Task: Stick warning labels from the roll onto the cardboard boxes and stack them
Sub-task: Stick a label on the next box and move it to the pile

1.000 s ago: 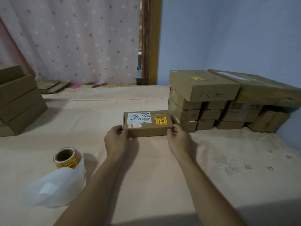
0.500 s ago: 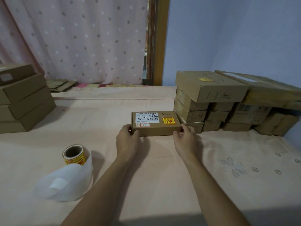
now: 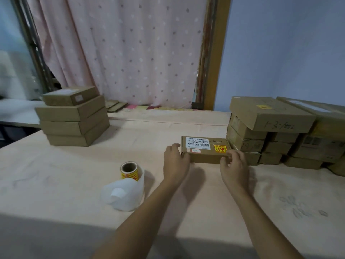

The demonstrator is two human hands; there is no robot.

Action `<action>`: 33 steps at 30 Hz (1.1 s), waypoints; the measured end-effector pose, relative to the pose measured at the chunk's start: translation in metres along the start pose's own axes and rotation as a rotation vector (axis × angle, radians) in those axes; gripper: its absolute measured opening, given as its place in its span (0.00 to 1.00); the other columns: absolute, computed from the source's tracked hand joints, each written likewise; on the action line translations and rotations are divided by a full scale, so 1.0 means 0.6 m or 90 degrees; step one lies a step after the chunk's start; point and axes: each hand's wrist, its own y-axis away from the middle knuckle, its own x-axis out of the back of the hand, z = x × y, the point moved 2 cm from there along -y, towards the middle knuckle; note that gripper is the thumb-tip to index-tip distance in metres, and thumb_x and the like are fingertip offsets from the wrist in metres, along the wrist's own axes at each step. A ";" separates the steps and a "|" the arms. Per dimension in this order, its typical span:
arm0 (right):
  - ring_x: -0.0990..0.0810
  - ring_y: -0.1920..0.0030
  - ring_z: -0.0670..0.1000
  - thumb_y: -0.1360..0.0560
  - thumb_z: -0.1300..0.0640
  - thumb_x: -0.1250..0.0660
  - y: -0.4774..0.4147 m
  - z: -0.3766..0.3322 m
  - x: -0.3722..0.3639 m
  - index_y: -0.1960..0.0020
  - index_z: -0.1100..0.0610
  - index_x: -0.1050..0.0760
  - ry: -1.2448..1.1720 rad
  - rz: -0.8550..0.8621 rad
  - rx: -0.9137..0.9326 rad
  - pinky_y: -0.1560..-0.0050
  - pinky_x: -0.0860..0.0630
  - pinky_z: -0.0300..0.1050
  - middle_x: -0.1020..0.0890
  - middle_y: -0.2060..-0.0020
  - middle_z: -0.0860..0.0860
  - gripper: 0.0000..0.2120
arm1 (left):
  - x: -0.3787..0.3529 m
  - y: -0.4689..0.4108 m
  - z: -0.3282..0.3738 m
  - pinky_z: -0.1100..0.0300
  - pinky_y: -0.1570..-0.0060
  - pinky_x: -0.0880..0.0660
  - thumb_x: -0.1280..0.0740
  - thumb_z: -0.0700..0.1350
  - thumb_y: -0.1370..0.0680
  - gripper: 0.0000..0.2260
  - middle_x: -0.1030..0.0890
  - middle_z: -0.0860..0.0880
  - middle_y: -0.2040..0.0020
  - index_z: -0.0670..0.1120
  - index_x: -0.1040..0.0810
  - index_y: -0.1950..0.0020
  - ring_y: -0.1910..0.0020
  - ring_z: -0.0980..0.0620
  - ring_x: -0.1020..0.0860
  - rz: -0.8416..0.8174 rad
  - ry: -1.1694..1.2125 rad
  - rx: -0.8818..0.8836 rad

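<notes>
A small flat cardboard box (image 3: 205, 156) lies on the pink-covered table, with a white shipping label and a yellow-red warning label (image 3: 220, 148) on its top. My left hand (image 3: 175, 163) grips its near left corner and my right hand (image 3: 233, 165) grips its near right corner. The box rests against the bottom of the right-hand pile of boxes (image 3: 268, 126). The label roll (image 3: 129, 170) stands left of my left arm, with a loop of white backing paper (image 3: 123, 195) trailing toward me.
A stack of several cardboard boxes (image 3: 74, 118) stands at the back left of the table (image 3: 56, 184). The right pile runs along the blue wall. A dotted pink curtain hangs behind. Flattened cardboard (image 3: 115, 105) lies by the curtain.
My view has swung left, bringing the left stack into sight. My hands keep their hold on the labelled box, which has stayed beside the right pile.
</notes>
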 end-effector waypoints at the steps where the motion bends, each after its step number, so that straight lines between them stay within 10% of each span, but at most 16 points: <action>1: 0.20 0.43 0.56 0.22 0.59 0.33 0.006 -0.011 -0.001 0.42 0.57 0.21 -0.004 -0.002 0.018 0.48 0.27 0.46 0.23 0.38 0.51 0.09 | 0.015 -0.001 0.007 0.56 0.35 0.33 0.36 0.46 0.19 0.20 0.28 0.47 0.30 0.43 0.29 0.28 0.30 0.47 0.31 0.003 -0.001 -0.004; 11: 0.24 0.40 0.52 0.21 0.59 0.33 0.053 -0.176 -0.041 0.41 0.56 0.20 -0.063 -0.118 0.154 0.47 0.32 0.43 0.20 0.41 0.49 0.10 | 0.229 -0.020 0.020 0.55 0.39 0.27 0.33 0.44 0.21 0.13 0.20 0.50 0.39 0.45 0.20 0.37 0.41 0.52 0.23 0.061 0.009 -0.095; 27: 0.23 0.38 0.49 0.19 0.50 0.35 0.103 -0.560 -0.259 0.35 0.53 0.23 -0.166 -0.358 0.215 0.40 0.27 0.46 0.20 0.37 0.46 0.15 | 0.661 -0.114 -0.180 0.55 0.57 0.29 0.37 0.46 0.23 0.07 0.19 0.47 0.49 0.44 0.23 0.50 0.48 0.44 0.22 0.207 -0.113 0.063; 33: 0.23 0.35 0.52 0.20 0.48 0.33 0.092 -0.669 -0.355 0.31 0.52 0.25 -0.179 -0.421 0.216 0.34 0.27 0.49 0.21 0.35 0.49 0.19 | 0.716 -0.208 -0.209 0.52 0.39 0.28 0.36 0.47 0.19 0.22 0.23 0.43 0.31 0.40 0.28 0.28 0.34 0.43 0.25 0.225 -0.112 0.084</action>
